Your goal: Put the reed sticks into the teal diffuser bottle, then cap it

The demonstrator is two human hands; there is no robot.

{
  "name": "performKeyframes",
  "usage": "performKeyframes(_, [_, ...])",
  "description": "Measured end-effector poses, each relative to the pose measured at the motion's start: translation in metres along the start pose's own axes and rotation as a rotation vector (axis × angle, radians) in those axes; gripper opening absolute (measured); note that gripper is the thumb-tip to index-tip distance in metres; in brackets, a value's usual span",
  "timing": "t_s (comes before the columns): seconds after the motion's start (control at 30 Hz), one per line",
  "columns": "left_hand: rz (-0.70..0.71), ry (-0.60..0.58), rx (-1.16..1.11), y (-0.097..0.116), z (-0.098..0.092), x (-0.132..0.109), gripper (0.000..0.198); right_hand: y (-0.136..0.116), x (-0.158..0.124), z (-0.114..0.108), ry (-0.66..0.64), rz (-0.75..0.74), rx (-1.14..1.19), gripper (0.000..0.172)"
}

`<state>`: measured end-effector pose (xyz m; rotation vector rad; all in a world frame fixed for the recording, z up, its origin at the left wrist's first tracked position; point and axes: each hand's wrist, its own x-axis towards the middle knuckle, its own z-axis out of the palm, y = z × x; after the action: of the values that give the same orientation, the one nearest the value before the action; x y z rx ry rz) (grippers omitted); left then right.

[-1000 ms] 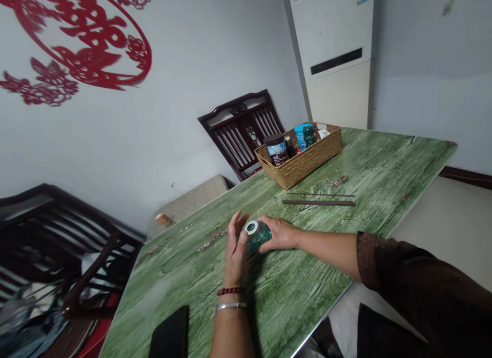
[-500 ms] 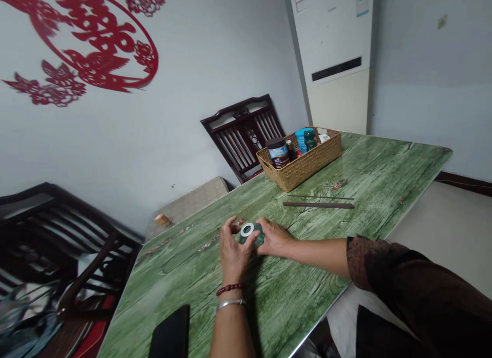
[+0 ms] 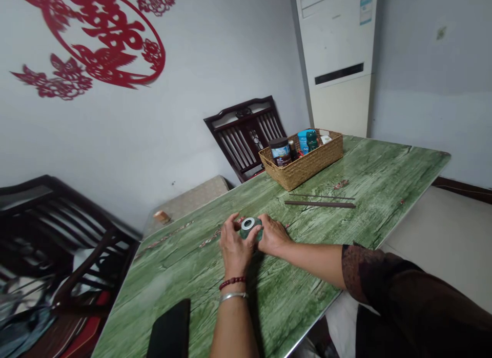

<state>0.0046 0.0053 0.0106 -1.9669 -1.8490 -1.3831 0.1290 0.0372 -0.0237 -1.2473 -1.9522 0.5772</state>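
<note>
Both my hands cup a small teal bowl point(image 3: 250, 230), which looks upside down, with a white ring foot facing up. My left hand point(image 3: 234, 247), with a red bead bracelet and a silver bangle on its wrist, curls around the near side. My right hand point(image 3: 272, 235) presses on the far side, its dark patterned sleeve pulled back along the forearm. The fingers hide most of the bowl's wall. The hands rest just over the green wood-grain tabletop point(image 3: 319, 230), and I cannot tell whether the bowl touches it.
A wicker basket point(image 3: 302, 163) holding a jar and bottles stands at the table's far side. A pair of dark chopsticks point(image 3: 320, 204) lies near it. A black phone point(image 3: 171, 330) lies at the near edge. Dark wooden chairs point(image 3: 244, 137) stand beyond the table and at left.
My hands have closed in around the bowl, and its white foot has turned from facing sideways to facing up. The whole scene has shifted slightly as my head turned.
</note>
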Motion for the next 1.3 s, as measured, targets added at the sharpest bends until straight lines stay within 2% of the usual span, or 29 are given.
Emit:
performKeyframes(0.1, [-0.038,-0.016,-0.039,-0.001,-0.003,0.0,0.061,0.0,0.001,-0.001,-0.01,-0.007,-0.002,0.054])
performKeyframes(0.3, [-0.006,-0.155,-0.164,0.0,-0.011,-0.001,0.051,-0.002,0.002,-0.006,-0.046,0.002,-0.002,0.062])
performKeyframes(0.37, [0.022,-0.141,-0.143,0.0,-0.007,-0.001,0.058,-0.002,0.002,-0.006,-0.057,-0.014,-0.008,0.06])
performKeyframes(0.47, [0.037,-0.038,-0.059,0.001,0.0,0.0,0.071,-0.002,0.001,-0.006,-0.06,-0.038,-0.015,0.052])
performKeyframes(0.57, [-0.027,0.012,-0.024,0.001,0.002,0.001,0.068,-0.003,0.0,-0.005,-0.044,-0.033,-0.033,0.047])
performKeyframes(0.67, [-0.088,-0.026,-0.088,0.002,-0.003,0.0,0.06,-0.004,0.0,-0.007,-0.048,-0.034,-0.042,0.054])
performKeyframes(0.83, [-0.06,-0.187,-0.307,0.007,-0.01,-0.001,0.056,-0.004,0.003,-0.009,-0.071,-0.045,-0.028,0.059])
performKeyframes(0.93, [-0.086,-0.113,-0.276,0.007,-0.007,-0.001,0.065,-0.002,0.003,-0.008,-0.069,-0.053,-0.012,0.059])
performKeyframes(1.03, [-0.237,-0.005,-0.338,0.001,-0.007,0.002,0.062,-0.002,0.003,-0.008,-0.064,-0.031,-0.015,0.065])
performKeyframes(1.17, [-0.679,0.129,-0.665,-0.008,-0.023,0.006,0.05,-0.002,0.004,-0.008,-0.077,-0.021,-0.012,0.079])
performKeyframes(1.23, [-0.817,0.137,-0.79,-0.008,-0.036,0.004,0.051,-0.001,0.006,-0.007,-0.082,-0.021,0.013,0.079])
performKeyframes(1.3, [-0.864,0.113,-0.87,-0.007,-0.048,-0.002,0.055,0.001,0.009,-0.006,-0.091,-0.015,0.048,0.077])
